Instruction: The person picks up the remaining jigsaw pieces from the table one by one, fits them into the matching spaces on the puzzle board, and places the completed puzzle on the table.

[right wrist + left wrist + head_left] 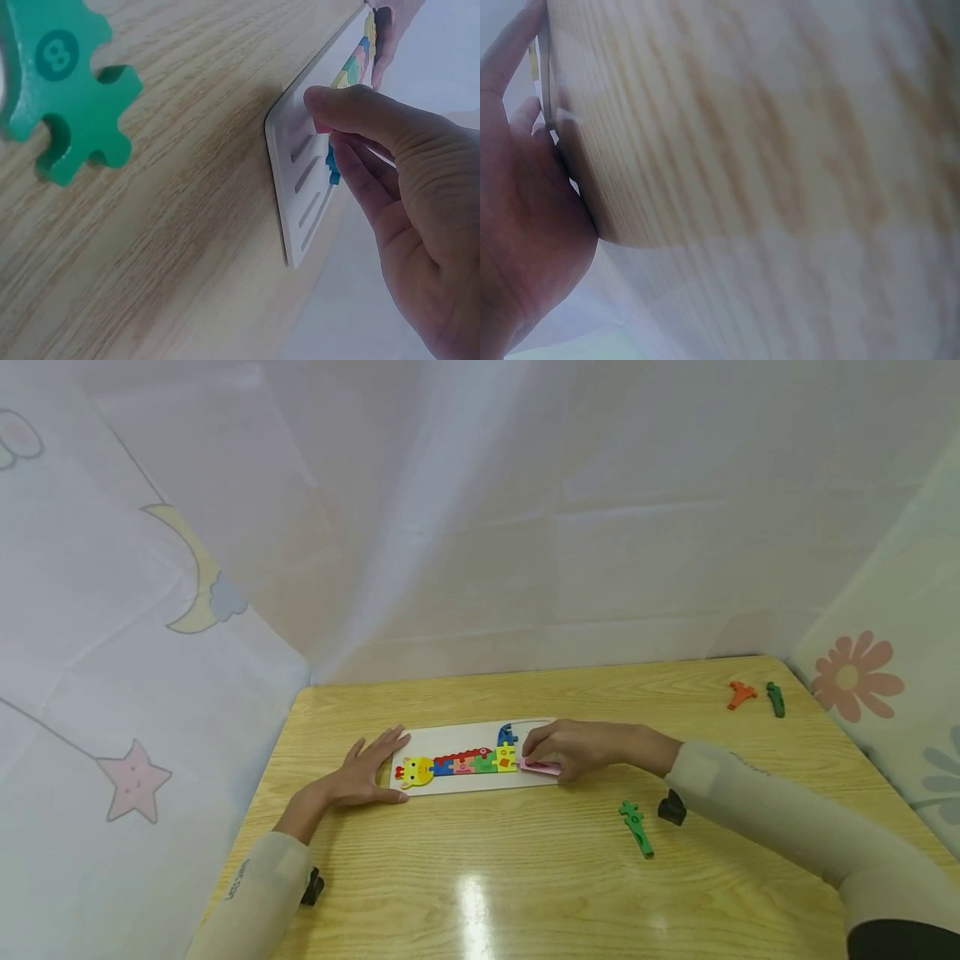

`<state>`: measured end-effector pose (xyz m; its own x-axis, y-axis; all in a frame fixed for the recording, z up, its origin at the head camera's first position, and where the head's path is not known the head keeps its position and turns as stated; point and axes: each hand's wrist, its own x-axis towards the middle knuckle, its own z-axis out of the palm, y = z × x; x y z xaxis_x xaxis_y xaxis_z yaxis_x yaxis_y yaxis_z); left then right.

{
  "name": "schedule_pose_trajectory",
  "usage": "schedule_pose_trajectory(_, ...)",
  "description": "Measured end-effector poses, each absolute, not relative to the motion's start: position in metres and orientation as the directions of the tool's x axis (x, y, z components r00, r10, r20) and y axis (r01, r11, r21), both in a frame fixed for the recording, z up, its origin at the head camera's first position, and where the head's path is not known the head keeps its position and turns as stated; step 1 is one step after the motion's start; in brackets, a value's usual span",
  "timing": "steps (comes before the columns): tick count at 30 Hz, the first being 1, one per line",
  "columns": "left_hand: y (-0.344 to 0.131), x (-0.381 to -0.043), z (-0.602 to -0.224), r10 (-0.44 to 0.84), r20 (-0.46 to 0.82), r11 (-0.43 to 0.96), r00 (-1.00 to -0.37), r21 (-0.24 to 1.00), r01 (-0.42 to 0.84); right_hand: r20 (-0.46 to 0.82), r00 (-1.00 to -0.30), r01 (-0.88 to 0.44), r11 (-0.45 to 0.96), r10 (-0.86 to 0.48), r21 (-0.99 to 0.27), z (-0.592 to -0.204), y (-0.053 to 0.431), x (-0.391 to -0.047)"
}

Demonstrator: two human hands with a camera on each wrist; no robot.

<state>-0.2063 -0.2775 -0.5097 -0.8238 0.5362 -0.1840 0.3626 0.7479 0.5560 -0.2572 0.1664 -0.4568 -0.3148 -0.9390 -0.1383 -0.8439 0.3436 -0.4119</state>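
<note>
A white puzzle board lies on the table, with a giraffe of coloured pieces partly laid in it. The yellow giraffe head is at its left end, followed by blue, pink, green and yellow pieces. My left hand rests with spread fingers on the board's left end. At the other end my right hand pinches a pink puzzle piece low over the board, beside the yellow piece. In the right wrist view, thumb and fingers cover most of the pink piece. Empty slots show in the board's near end.
A green piece marked 8 lies on the table in front of my right forearm. An orange piece and a dark green piece lie at the back right corner. A white printed curtain hangs behind the table.
</note>
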Motion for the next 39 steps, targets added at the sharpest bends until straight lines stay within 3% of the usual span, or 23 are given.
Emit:
schedule_pose_trajectory(26,-0.2758,-0.2070,-0.5086,0.533,-0.179,0.751,-0.827,0.550,0.365,-0.117,-0.256,-0.880,0.281,-0.960,-0.384,-0.4653,0.1613,-0.2632)
schedule_pose_trajectory(39,-0.2790,-0.2068,-0.5134,0.539,-0.158,0.741,-0.827,0.555,0.378,-0.118,-0.299,-0.857,0.321,-0.947,-0.403,-0.4633,0.1629,-0.2625)
